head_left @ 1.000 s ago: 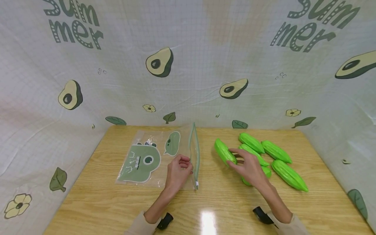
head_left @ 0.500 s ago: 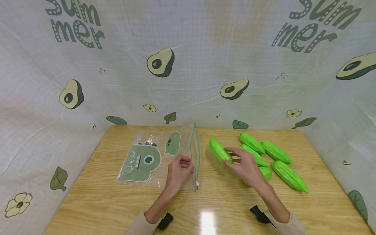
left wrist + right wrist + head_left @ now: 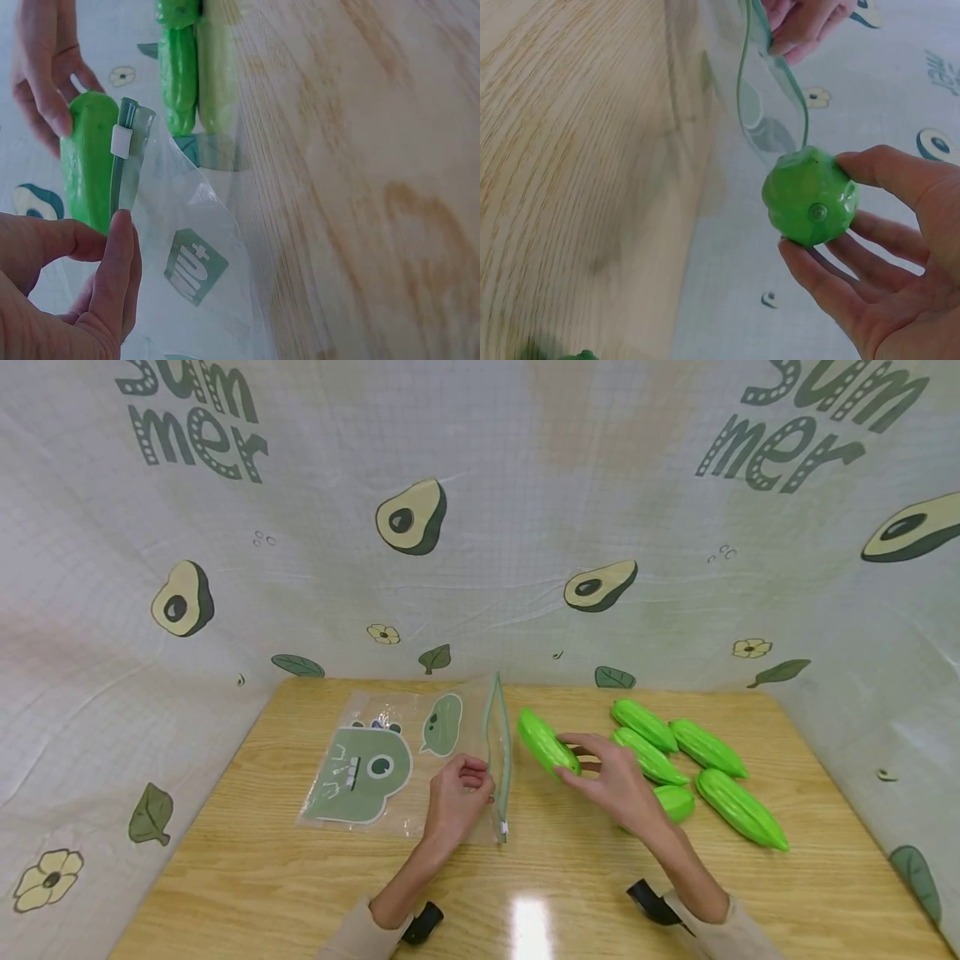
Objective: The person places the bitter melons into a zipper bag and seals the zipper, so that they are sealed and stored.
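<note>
In the head view, my left hand (image 3: 459,793) pinches the upper edge of a clear zipper bag (image 3: 468,710) printed with a green monster. The bag's mouth faces right, its green zip strips standing apart. Its white slider (image 3: 121,141) sits at one end of the zip in the left wrist view. My right hand (image 3: 611,781) holds a glossy green ridged cucumber-shaped vegetable (image 3: 546,742) by one end, between thumb and fingers. The vegetable's far end points toward the bag mouth, just right of it and apart from it in the head view.
Several more green vegetables (image 3: 741,808) lie on the wooden table (image 3: 300,893) to the right, one (image 3: 675,802) partly hidden behind my right hand. A printed cloth (image 3: 495,527) hangs along the back and sides of the table.
My right hand has carried the green vegetable left toward the bag mouth. The left hand and the bag have stayed in place.
</note>
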Tool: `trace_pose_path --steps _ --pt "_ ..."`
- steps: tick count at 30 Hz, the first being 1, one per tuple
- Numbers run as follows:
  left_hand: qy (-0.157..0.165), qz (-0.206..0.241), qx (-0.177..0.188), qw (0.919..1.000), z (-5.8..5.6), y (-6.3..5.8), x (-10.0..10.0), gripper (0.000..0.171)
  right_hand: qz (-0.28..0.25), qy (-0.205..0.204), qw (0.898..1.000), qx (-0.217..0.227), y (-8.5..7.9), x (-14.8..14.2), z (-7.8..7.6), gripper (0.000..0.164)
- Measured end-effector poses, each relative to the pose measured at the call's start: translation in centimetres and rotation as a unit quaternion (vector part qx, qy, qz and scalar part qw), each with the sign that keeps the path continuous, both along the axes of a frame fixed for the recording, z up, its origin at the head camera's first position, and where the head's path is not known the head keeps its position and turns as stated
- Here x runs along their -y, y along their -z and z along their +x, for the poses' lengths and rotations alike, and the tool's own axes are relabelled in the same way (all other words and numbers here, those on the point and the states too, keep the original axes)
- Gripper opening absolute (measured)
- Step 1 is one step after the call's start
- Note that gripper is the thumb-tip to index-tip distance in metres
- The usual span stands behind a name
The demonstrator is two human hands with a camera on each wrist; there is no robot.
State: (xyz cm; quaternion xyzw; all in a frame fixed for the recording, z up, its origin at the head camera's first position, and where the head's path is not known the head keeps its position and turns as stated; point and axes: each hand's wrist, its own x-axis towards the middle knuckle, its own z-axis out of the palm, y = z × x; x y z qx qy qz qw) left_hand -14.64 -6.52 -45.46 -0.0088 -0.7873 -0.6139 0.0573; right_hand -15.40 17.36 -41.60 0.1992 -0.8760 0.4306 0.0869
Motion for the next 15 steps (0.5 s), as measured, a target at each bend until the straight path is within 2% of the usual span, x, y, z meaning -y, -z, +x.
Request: trace_pose_path --steps 15 --pt "0.007 0.004 0.006 0.9999 -0.1 0.1 0.0 0.015 -0.009 -0.031 0.999 0.017 0.0 1.5 -0.4 0.043"
